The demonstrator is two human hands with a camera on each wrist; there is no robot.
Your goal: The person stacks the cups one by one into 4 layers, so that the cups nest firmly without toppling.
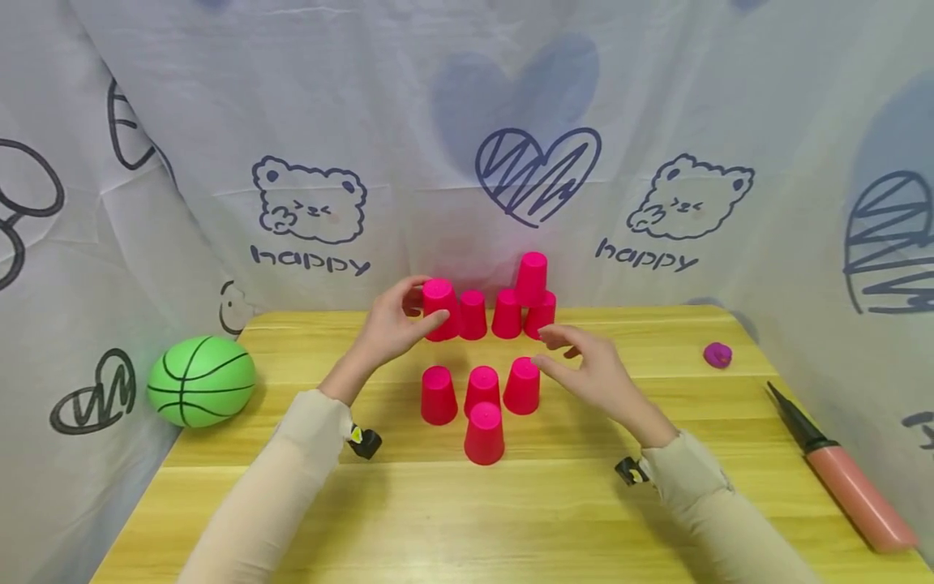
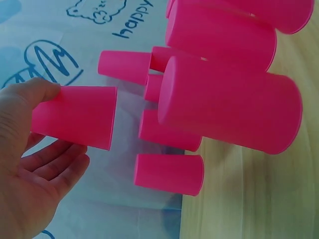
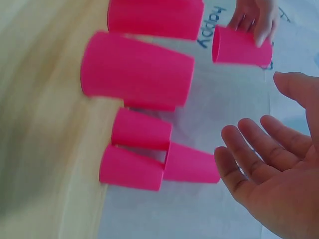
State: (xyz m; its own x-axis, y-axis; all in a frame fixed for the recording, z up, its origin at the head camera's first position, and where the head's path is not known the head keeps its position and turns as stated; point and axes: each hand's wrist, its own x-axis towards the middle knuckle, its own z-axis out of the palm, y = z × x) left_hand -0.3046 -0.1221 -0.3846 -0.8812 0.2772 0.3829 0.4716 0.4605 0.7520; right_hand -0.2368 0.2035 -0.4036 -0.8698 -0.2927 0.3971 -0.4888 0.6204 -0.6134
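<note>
My left hand (image 1: 397,324) holds a bright pink cup (image 2: 75,117), mouth down, between thumb and fingers. It hangs over the left end of the back row, raised above the row in the left wrist view. My right hand (image 1: 584,369) holds nothing, its fingers spread apart, close to the right front cup (image 1: 522,388). Behind it, one cup (image 1: 531,278) sits across two back-row cups, with another back cup (image 1: 473,315) beside them. All the cups stand upside down. Nearer me are a left front cup (image 1: 438,396), a partly covered middle cup (image 1: 482,383) and the nearest cup (image 1: 485,435).
A green ball (image 1: 202,381) lies at the table's left edge. On the right are a small purple object (image 1: 718,354) and a pink-bodied thing with a black nozzle (image 1: 861,499). A printed curtain (image 1: 438,122) hangs behind the wooden table (image 1: 438,527).
</note>
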